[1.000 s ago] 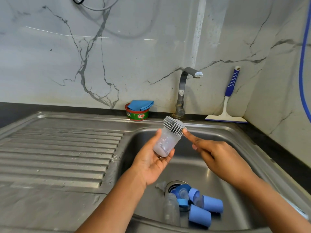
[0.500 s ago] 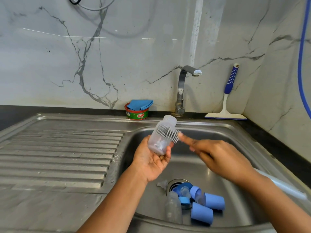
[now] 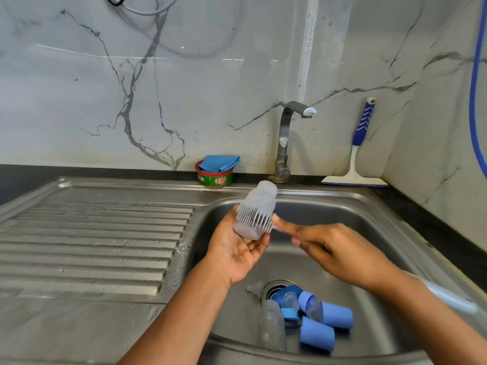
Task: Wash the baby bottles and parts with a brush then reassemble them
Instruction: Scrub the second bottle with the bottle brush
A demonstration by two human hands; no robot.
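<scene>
1. While the left hand (image 3: 234, 248) cradles the clear bottle (image 3: 259, 201) tilted just in front of the tap (image 3: 284, 143), fingers and thumb curled round its lower end, the right hand (image 3: 340, 254) grips the brush (image 3: 254, 219) by its handle. The forefinger lies straight along it, and the bristles press on the bottle's outer wall.
2. This looks like the outside scrub. Roll the bottle in the palm so every side meets the bristles, and keep the strokes short.
3. Wet plastic probably slips, so the hold at the lower end should stay firm.
4. Which end is the mouth I cannot tell; the inside likely needs the head pushed in.
5. Right of the tap, the handle's tail runs close to the sink (image 3: 390, 214) rim; long pulls may knock it.
6. Farther out from the tap, over the drain, lie a second bottle (image 3: 271, 325), blue caps (image 3: 316, 337) and a teat (image 3: 254, 288). Work above them.
7. Left of the tap, the drainboard (image 3: 92, 233) offers room for washed parts.
</scene>
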